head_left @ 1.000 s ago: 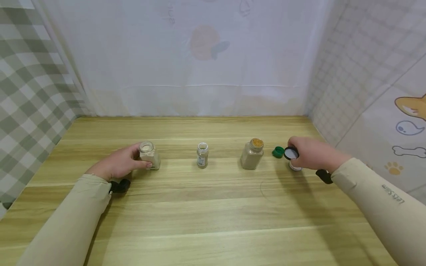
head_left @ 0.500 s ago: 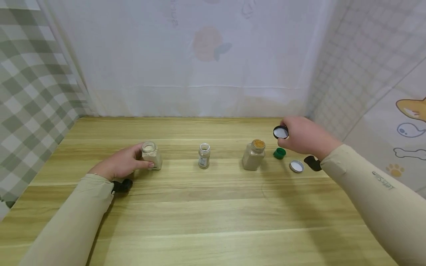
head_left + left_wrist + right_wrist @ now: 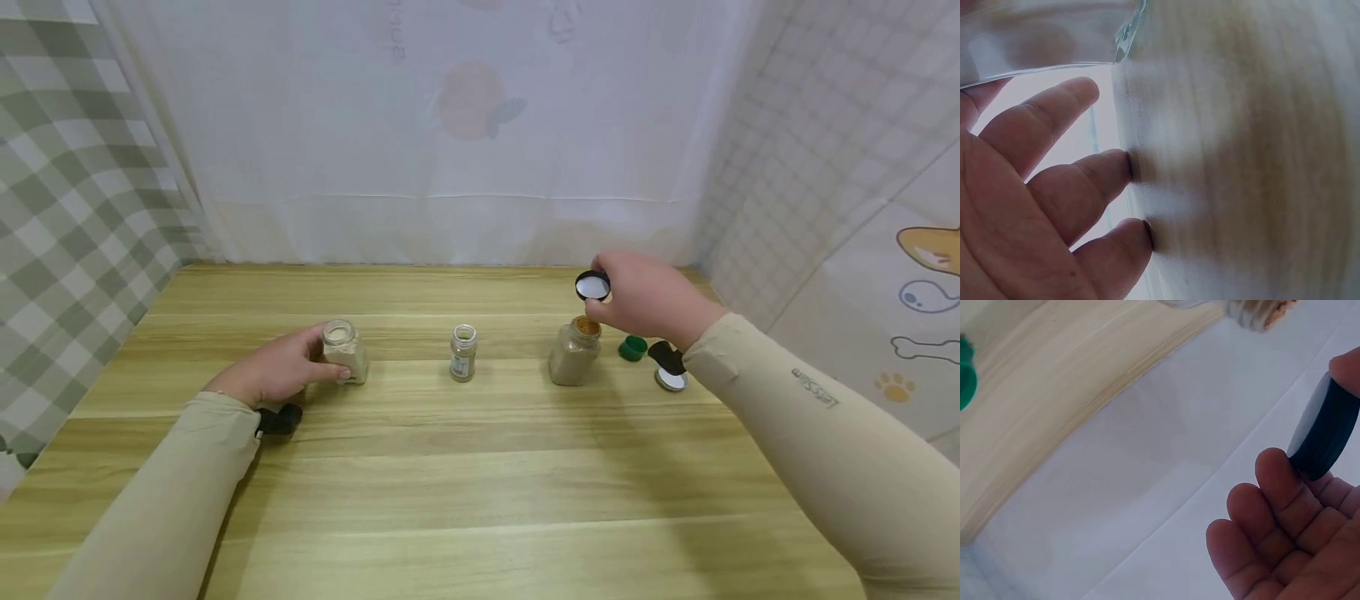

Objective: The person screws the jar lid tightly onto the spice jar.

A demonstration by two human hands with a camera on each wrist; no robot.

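On the left, a glass jar of pale powder (image 3: 348, 357) stands uncapped. My left hand (image 3: 277, 367) grips it, thumb across the front; in the left wrist view its lower fingers (image 3: 1100, 178) touch the wooden tabletop beside the glass (image 3: 1029, 37). My right hand (image 3: 648, 292) pinches a black lid (image 3: 592, 286) by its rim, white liner facing me. The lid is just above and behind the mouth of an open square jar (image 3: 572, 363) topped with orange-brown powder. In the right wrist view, thumb and index finger hold the lid (image 3: 1325, 428), other fingers loosely bent.
Between the two larger jars stands a small open glass jar (image 3: 462, 357) with a label. A green cap (image 3: 633, 348) and a white-lined lid (image 3: 671, 381) lie right of the square jar, partly under my right wrist. White cloth (image 3: 480, 167) hangs behind the table.
My right hand has lifted the black lid from beside the white-lined lid and carried it left to the square jar. The left hand keeps its grip on the pale powder jar.
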